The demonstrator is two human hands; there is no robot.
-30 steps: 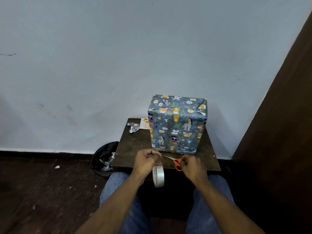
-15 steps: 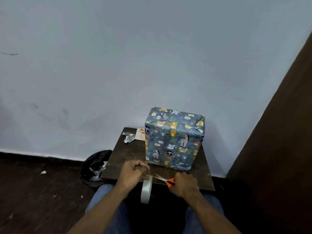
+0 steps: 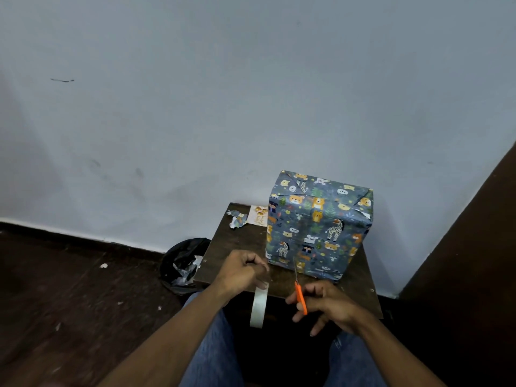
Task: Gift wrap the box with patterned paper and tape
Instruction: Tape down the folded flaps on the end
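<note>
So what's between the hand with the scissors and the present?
In the head view, only the scissors themselves: their blades reach from the right hand up towards the present. Below them is bare table.

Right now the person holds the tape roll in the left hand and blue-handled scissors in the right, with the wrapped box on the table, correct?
Nearly. The head view shows the scissors have orange handles, not blue. The left hand does hold the tape roll, the right hand the scissors, and the wrapped box stands on the table.
</note>
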